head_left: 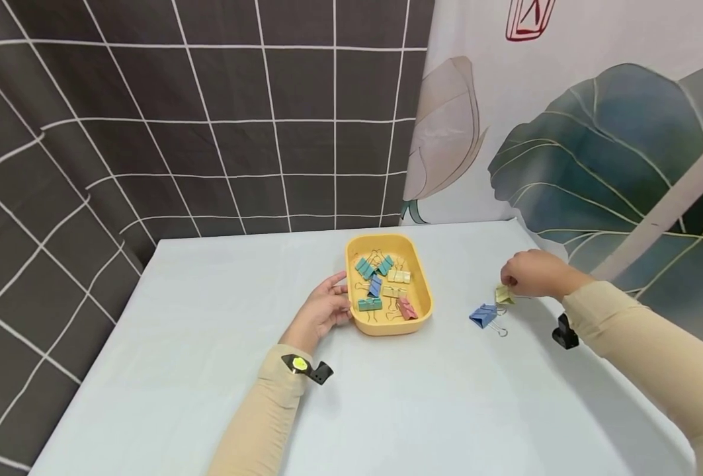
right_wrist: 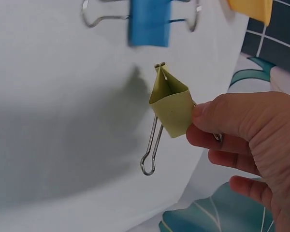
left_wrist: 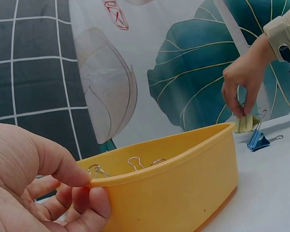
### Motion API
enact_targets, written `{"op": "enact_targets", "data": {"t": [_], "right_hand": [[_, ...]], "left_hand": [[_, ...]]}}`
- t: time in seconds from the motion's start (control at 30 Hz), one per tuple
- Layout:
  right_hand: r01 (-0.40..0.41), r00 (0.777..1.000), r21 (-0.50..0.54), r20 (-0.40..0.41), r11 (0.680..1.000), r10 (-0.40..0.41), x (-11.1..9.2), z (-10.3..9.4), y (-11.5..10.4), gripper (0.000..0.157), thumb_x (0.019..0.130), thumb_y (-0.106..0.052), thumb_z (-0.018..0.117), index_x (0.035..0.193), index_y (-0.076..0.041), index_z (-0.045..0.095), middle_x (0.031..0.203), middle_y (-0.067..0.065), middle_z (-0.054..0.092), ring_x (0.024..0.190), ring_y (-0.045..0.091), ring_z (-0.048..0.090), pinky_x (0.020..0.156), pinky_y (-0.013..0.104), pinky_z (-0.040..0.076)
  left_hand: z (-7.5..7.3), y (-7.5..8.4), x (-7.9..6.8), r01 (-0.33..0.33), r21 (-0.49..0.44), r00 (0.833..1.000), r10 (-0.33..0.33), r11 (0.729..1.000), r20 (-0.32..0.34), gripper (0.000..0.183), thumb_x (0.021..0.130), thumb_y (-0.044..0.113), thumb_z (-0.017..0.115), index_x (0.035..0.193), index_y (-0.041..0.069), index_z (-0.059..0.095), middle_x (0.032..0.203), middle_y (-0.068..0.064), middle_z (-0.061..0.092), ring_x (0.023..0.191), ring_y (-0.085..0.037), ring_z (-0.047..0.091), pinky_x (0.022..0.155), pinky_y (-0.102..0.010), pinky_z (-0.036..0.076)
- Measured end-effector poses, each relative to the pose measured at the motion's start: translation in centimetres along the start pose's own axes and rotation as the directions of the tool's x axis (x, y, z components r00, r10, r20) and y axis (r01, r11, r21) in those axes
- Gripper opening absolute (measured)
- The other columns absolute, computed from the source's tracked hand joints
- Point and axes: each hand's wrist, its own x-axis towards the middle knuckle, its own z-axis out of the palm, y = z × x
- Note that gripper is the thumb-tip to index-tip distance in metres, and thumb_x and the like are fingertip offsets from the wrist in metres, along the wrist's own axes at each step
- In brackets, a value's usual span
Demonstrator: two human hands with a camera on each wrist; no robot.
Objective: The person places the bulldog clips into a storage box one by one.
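My left hand (head_left: 325, 308) pinches the left rim of a yellow tray (head_left: 425, 301), thumb over the edge and fingers outside, as the left wrist view shows. Inside lie several binder clips: teal, blue, pale yellow and a pink one (head_left: 407, 308). Over at the right, my right hand (head_left: 536, 273) pinches a pale yellow binder clip (right_wrist: 174, 108) by one wire handle, between thumb and forefinger. The clip's other handle hangs free. Close by on the table lies a blue binder clip (head_left: 483, 316) with its wire handles spread.
A white cloth covers the table (head_left: 166, 370). Behind it hangs a dark curtain with a white grid (head_left: 232, 145), and to the right a pale backdrop with a large painted leaf (head_left: 601, 145). Cameras are strapped to both wrists.
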Motion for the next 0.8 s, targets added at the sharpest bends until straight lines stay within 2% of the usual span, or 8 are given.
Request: {"op": "enact_targets", "data": {"t": [0.3, 0.57, 0.8], "right_hand": [[0.096, 0.987, -0.010, -0.131, 0.995, -0.096, 1.3, -2.3, -1.5, 0.011, 0.080, -0.003, 0.075, 0.082, -0.014, 0.076, 0.076, -0.004, 0.067, 0.066, 0.013, 0.051, 0.064, 0.034, 0.053], [0.125, 0.979, -0.029, -0.161, 0.992, -0.128, 2.7, -4.3, -3.6, 0.010, 0.080, -0.006, 0.080, 0.088, -0.012, 0.080, 0.083, 0.000, 0.072, 0.072, 0.015, 0.058, 0.072, 0.038, 0.059], [0.158, 0.968, -0.071, -0.184, 0.985, -0.168, 3.9, -5.7, -5.5, 0.010, 0.080, -0.006, 0.079, 0.087, -0.014, 0.079, 0.081, -0.002, 0.071, 0.074, 0.016, 0.060, 0.072, 0.037, 0.059]], "left_hand": [[-0.1, 0.1, -0.2, 0.001, -0.002, 1.000, -0.001, 1.000, 0.000, 0.081, 0.081, -0.019, 0.055, 0.153, 0.017, 0.043, 0.125, -0.014, 0.051, 0.076, -0.016, 0.056, 0.063, -0.025, 0.054], [0.0, 0.2, -0.2, -0.003, 0.013, 1.000, 0.003, 1.000, -0.004, 0.080, 0.082, -0.018, 0.056, 0.153, 0.016, 0.043, 0.118, -0.009, 0.053, 0.077, -0.017, 0.057, 0.063, -0.026, 0.055], [0.0, 0.2, -0.2, 0.008, 0.010, 1.000, -0.008, 1.000, -0.010, 0.081, 0.082, -0.018, 0.056, 0.153, 0.018, 0.043, 0.120, -0.010, 0.053, 0.077, -0.016, 0.057, 0.064, -0.026, 0.055]]}}
